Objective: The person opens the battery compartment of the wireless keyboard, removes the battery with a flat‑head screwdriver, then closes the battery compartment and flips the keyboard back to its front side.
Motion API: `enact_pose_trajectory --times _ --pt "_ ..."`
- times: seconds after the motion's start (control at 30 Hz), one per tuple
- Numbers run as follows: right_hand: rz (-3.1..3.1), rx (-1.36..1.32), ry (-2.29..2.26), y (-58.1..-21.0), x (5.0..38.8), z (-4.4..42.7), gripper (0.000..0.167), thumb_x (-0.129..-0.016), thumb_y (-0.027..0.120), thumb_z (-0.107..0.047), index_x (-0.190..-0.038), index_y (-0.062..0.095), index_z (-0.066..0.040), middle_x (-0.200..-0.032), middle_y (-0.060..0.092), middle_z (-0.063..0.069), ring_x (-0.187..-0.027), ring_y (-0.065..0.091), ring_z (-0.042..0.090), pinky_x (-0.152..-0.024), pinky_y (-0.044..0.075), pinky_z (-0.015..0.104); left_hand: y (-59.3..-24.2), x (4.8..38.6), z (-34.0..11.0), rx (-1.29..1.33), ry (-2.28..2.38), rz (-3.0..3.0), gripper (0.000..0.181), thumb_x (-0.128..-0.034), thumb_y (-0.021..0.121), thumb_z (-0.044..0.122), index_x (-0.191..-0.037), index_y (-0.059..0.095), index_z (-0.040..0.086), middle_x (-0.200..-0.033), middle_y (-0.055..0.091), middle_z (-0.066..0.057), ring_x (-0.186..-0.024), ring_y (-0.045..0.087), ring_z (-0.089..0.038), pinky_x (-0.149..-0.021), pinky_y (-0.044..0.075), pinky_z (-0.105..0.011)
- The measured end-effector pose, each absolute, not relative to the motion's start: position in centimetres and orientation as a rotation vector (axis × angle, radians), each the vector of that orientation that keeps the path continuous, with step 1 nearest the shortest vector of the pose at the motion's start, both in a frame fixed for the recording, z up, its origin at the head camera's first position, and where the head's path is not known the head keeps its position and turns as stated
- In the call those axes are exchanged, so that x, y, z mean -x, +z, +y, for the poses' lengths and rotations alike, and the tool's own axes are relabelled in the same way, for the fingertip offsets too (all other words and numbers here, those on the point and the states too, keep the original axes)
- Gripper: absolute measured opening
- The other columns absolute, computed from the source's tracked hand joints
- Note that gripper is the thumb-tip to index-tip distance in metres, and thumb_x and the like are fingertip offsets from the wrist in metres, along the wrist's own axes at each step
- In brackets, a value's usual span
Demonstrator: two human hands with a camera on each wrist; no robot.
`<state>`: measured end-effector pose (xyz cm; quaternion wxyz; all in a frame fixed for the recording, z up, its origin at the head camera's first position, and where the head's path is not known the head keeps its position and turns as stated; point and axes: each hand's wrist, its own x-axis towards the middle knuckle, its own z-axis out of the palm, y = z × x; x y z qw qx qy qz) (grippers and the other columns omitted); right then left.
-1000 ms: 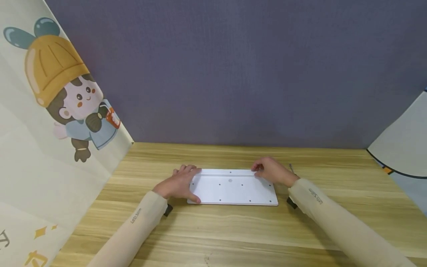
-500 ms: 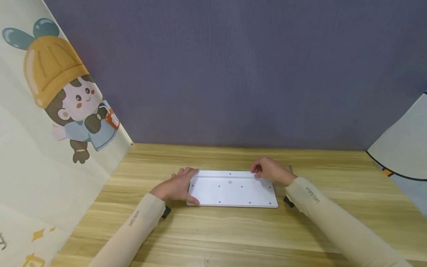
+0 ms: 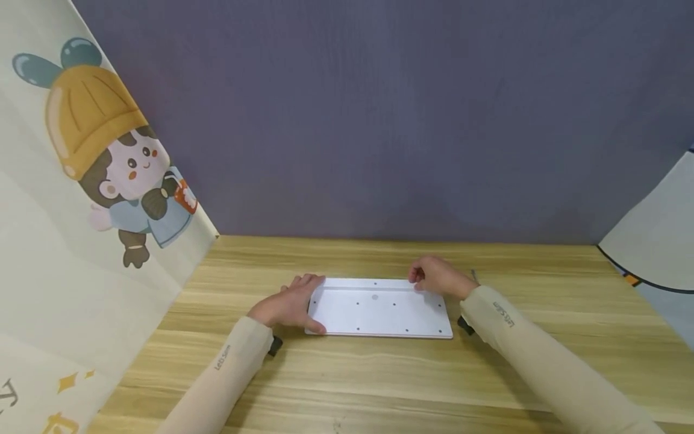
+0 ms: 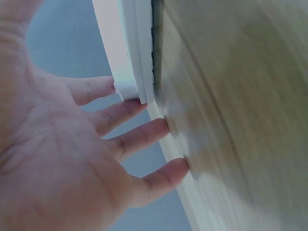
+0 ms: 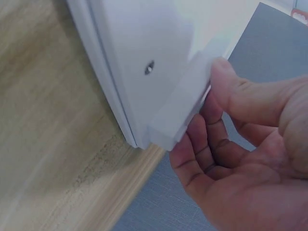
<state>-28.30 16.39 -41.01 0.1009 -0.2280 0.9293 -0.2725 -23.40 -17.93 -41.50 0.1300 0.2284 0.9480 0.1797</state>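
A white keyboard (image 3: 379,313) lies face down on the table, its screw-dotted underside up; key edges show beneath it in the left wrist view. My left hand (image 3: 293,304) spans its left end, thumb on the near edge and forefinger at the far corner. In the left wrist view the other fingers (image 4: 144,139) spread past it, fingertips near or on the wood. My right hand (image 3: 441,278) is at the far edge, right of the middle. There the right wrist view shows thumb and curled fingers (image 5: 185,159) pinching the raised ridge (image 5: 180,108).
A thin grey stick-like thing (image 3: 474,275) lies behind my right wrist, partly hidden. The wooden table (image 3: 347,386) meets a dark grey panel (image 3: 379,120) at the back. A wall with a cartoon print (image 3: 103,132) stands at left.
The whole scene shifts slightly in the head view. Both hands keep their places on the keyboard, which stays where it lies.
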Motion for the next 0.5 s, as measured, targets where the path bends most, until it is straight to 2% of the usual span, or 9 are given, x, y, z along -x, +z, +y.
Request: enact_pose_trajectory --times 0.2,0.5 --pt "2.732 0.701 -0.811 -41.16 28.57 16.26 0.013 -0.079 0.072 0.004 -0.084 0.065 -0.006 -0.081 0.058 0.002 -0.075 0.052 0.017 -0.068 0.047 0.031 -41.54 23.25 -17.98 -0.613 0.549 2.739 0.115 -0.0594 0.087 0.044 -0.148 0.026 0.006 -0.146 0.033 -0.013 -0.135 0.023 -0.036 -0.104 0.018 -0.063" --pt "2.663 0.699 -0.835 -40.91 29.11 16.55 0.012 -0.077 0.072 0.006 -0.083 0.065 -0.002 -0.078 0.059 0.003 -0.071 0.053 0.015 -0.064 0.047 0.028 -41.05 23.26 -17.56 -0.614 0.547 2.712 0.112 -0.0607 0.088 0.039 -0.147 0.027 0.004 -0.143 0.034 -0.013 -0.134 0.026 -0.034 -0.104 0.025 -0.056"
